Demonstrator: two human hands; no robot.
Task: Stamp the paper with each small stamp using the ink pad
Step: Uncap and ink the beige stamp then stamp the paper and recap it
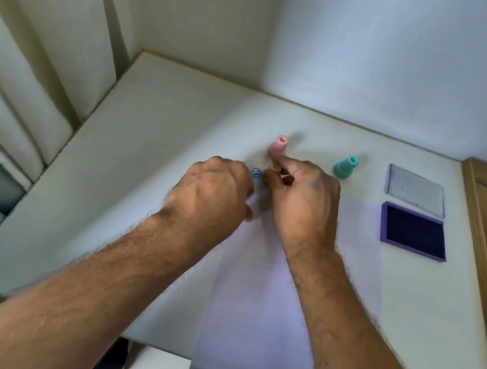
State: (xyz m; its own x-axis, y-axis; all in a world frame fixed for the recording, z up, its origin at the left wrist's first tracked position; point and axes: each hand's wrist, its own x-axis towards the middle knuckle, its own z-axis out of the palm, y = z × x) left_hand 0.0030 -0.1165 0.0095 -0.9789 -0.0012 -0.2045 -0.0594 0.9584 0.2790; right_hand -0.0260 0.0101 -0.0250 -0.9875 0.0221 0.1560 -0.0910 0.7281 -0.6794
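The right hand [301,194] pinches a small yellowish stamp [276,168] between thumb and forefinger, its lower end down at the top edge of the paper [283,287]. The left hand [215,192] rests knuckles-up on the paper's left edge, fingers curled under; whether they press the sheet or merely lie on it I cannot tell. Just left of the pinching fingertips sits one blue round print [256,173], a laughing face. Right behind those fingers stands a pink stamp [279,147], touching or nearly touching the forefinger; a teal stamp [345,167] stands further right, and beyond it the purple ink pad [413,230] lies open with its clear lid [415,191] behind it.

The risks, as I judge them: the new print may land on the first one, being so close; the forefinger could knock the pink stamp over; a tilted stamp would leave half a mark; the sheet overhangs the table [147,136] and could slide.

Faint mirrored digits show at the paper's near end, unreadable. No brand visible.
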